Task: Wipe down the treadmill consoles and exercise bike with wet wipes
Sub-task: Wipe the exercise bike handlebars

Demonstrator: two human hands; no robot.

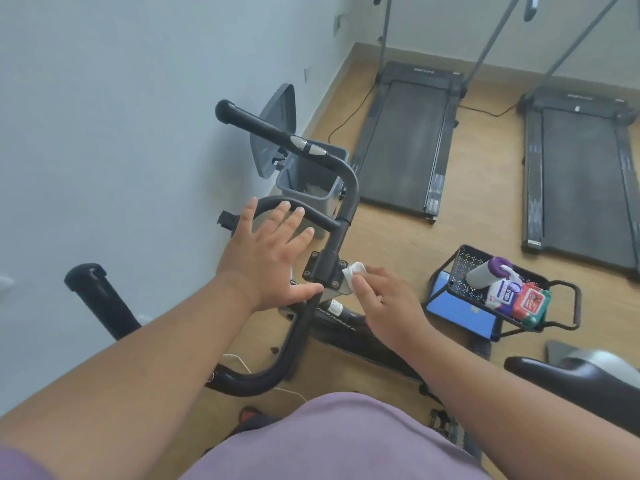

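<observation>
The black exercise bike handlebar (346, 188) rises in the middle of the view, bolted to a clamp plate (327, 268). My right hand (384, 303) pinches a small white wet wipe (353, 271) against the right side of that clamp. My left hand (266, 254) is spread with straight fingers over the handlebar's left loop, its thumb lying by the clamp's lower left edge. Two treadmills (405, 140) (581, 181) lie on the wooden floor beyond; their consoles are out of view.
A grey bin (311, 188) with its lid raised stands behind the handlebar by the wall. A black wire rack (485, 271) at the right holds a wipe canister (488, 271) and wipe packs (519, 299). The bike saddle (571, 379) sits lower right.
</observation>
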